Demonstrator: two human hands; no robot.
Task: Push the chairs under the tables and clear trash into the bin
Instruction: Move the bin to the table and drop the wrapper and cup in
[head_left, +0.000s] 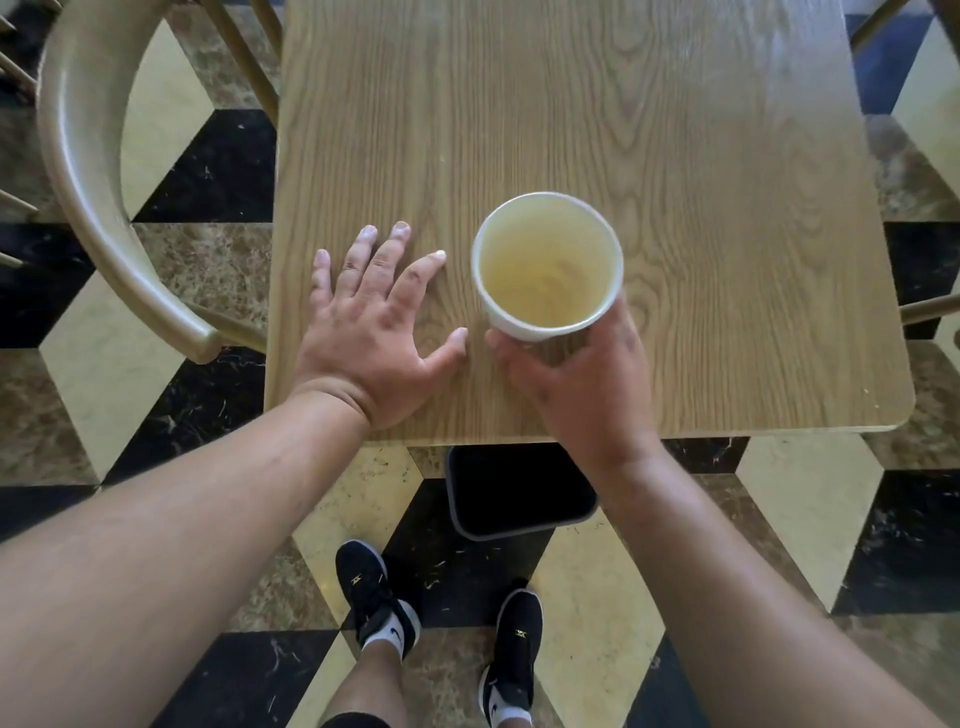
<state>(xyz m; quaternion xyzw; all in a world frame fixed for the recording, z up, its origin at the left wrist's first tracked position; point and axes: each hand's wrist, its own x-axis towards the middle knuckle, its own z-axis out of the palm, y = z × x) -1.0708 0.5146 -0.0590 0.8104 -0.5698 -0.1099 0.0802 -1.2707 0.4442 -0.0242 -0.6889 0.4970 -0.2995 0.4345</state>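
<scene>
Chair (98, 171) at far left stands beside the worktop (727, 208), seat hidden, curved back w/ its end near the worktop's left edge; not tucked under from what shows. Swinging the arm out left could knock it.

Left hand (371, 322) lies flat on the worktop, fingers spread, gripping nothing, thumb just beside the paper cup (547, 265). Leaning weight on it near the edge might rock the worktop.

Cup is white, open-topped, inside looks stained yellowish; can't tell if liquid remains. Right hand (582, 374) wraps its near side, fingers curled round the wall. Main risk: squeezing thin paper or tilting on the lift, so dregs spill.

Dark bin (519, 493) sits on the floor, partly under the worktop's near edge, btwn the arms; the overhang blocks a straight drop, and the feet (441, 629) stand close.
</scene>
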